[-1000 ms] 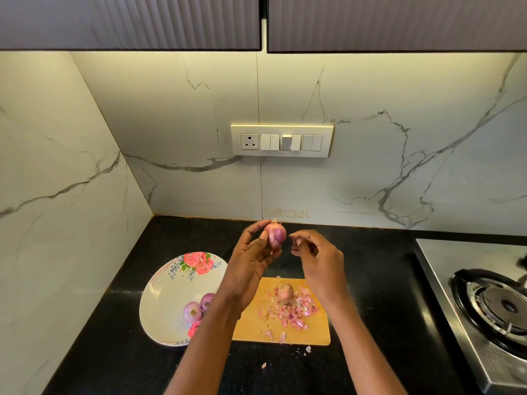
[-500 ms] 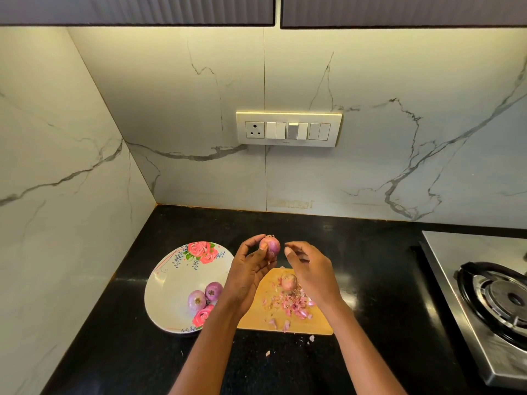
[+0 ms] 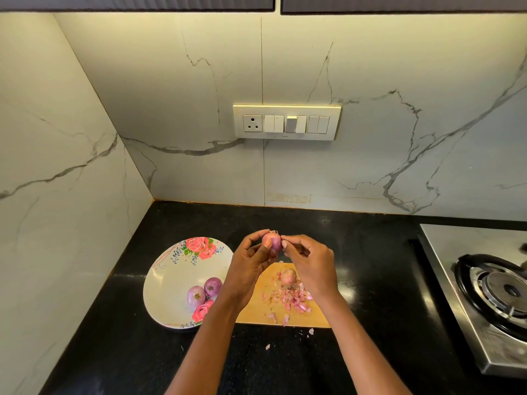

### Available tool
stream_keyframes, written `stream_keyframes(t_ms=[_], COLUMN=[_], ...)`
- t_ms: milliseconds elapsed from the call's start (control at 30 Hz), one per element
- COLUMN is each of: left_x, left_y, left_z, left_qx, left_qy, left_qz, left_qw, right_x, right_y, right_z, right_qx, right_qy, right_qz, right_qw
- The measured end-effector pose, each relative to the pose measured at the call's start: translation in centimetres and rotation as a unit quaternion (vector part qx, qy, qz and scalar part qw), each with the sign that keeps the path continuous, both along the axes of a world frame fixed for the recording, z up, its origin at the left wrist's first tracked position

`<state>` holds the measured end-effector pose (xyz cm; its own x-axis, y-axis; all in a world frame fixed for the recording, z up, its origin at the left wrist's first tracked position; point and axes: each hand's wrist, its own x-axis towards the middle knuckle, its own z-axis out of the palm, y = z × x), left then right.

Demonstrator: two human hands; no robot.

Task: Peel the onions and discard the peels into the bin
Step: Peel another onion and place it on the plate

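Up above the cutting board (image 3: 285,315), the left hand (image 3: 248,263) has its grip curled around a small onion (image 3: 271,241), while the right hand (image 3: 310,260) pinches peel at its top; loose peels (image 3: 293,299) litter the board.

Open black stone countertop (image 3: 356,243) behind and right of wooden cutting board (image 3: 256,309). Left blocked by white floral plate (image 3: 171,275) touching the board, marble side wall (image 3: 57,223) close beyond. Right bounded by steel gas stove (image 3: 470,295). Near counter strip bare except scattered pink peel scraps (image 3: 310,331).
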<state>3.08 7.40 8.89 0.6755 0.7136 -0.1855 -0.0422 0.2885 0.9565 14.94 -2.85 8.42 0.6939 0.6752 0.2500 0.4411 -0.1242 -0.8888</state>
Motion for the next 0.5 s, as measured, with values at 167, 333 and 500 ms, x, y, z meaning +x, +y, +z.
stream_keyframes(t_ms=[167, 333, 500], left_x=[-0.12, -0.07, -0.13], left_y=[-0.36, -0.2, -0.5], left_z=[-0.01, 0.3, 0.26], left_qx=[0.003, 0.047, 0.008], left_qy=[0.001, 0.021, 0.011], left_qz=[0.001, -0.027, -0.022], left_qw=[1.0, 0.998, 1.0], right_x=[0.09, 0.06, 0.18], right_y=[-0.09, -0.15, -0.31], right_z=[-0.03, -0.23, -0.45], right_qx=[0.003, -0.001, 0.029], right_qy=[0.032, 0.12, 0.218], right_qz=[0.007, 0.063, 0.05], right_qw=[0.999, 0.991, 0.974])
